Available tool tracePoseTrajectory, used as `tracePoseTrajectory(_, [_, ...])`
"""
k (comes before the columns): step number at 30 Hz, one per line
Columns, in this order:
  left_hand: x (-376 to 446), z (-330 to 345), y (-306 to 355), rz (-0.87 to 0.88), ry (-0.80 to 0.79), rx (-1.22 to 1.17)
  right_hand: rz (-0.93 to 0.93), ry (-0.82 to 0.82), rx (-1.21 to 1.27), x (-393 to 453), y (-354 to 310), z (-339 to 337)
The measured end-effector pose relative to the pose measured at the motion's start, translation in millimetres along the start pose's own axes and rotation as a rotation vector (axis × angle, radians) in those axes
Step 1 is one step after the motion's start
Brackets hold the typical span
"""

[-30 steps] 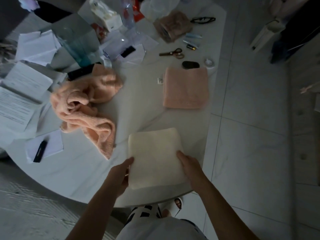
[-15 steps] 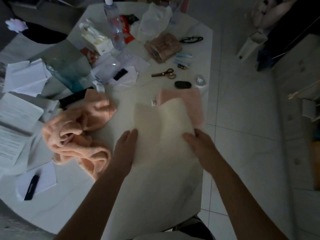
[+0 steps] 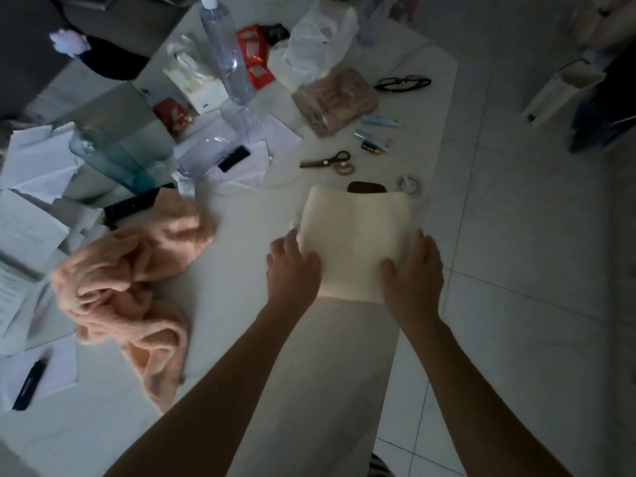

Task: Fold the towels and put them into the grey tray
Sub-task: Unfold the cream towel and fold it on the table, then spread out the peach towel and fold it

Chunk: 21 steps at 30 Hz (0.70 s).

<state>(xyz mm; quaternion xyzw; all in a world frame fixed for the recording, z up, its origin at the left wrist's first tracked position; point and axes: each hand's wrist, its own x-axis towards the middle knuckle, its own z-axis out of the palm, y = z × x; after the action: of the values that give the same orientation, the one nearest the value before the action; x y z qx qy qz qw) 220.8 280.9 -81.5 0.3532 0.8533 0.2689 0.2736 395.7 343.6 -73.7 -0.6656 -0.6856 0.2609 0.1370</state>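
**Setting the folded cream towel down at the tabletop's right edge**

Pressing from both sides, the left hand (image 3: 292,270) and right hand (image 3: 411,270) lie flat-fingered on the cream towel (image 3: 354,242), a neat pale rectangle. It looks soft, light and floppy, best lifted by opposite edges. The crumpled pink towel (image 3: 127,290) waits on the left of the tabletop (image 3: 241,277); no grey tray shows.

The cream towel (image 3: 358,242) covers whatever lies beneath it and the near edge of a dark oval object (image 3: 365,186), while the papers (image 3: 31,215) run off the picture's left edge, their print too blurred to read.
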Motion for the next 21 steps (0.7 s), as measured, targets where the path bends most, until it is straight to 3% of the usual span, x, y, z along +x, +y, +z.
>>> tracePoseTrajectory(2, [-4,3,9,0.279,0.115,0.125,-0.280,0.064,-0.162,3,-16,6])
tracePoseTrajectory(4, [-3,12,16,0.466,0.069,0.257,-0.434,-0.021,-0.289,13,-28,12])
tracePoseTrajectory(7, [9,28,7,0.398,-0.149,0.415,-0.434,-0.170,-0.404,32,-18,20])
tracePoseTrajectory(12, [20,34,-1,0.359,-0.210,0.418,-0.418,-0.254,-0.431,44,-9,26])
tracePoseTrajectory(15, [20,15,3,0.373,-0.250,0.370,-0.407,-0.216,-0.473,37,-22,23])
tracePoseTrajectory(18, [14,-27,-18,0.385,-0.088,0.295,-0.472,-0.119,-0.344,7,-28,15])
tracePoseTrajectory(21, [24,-99,-72,0.211,0.229,0.301,-0.629,-0.078,-0.140,-43,-39,22])
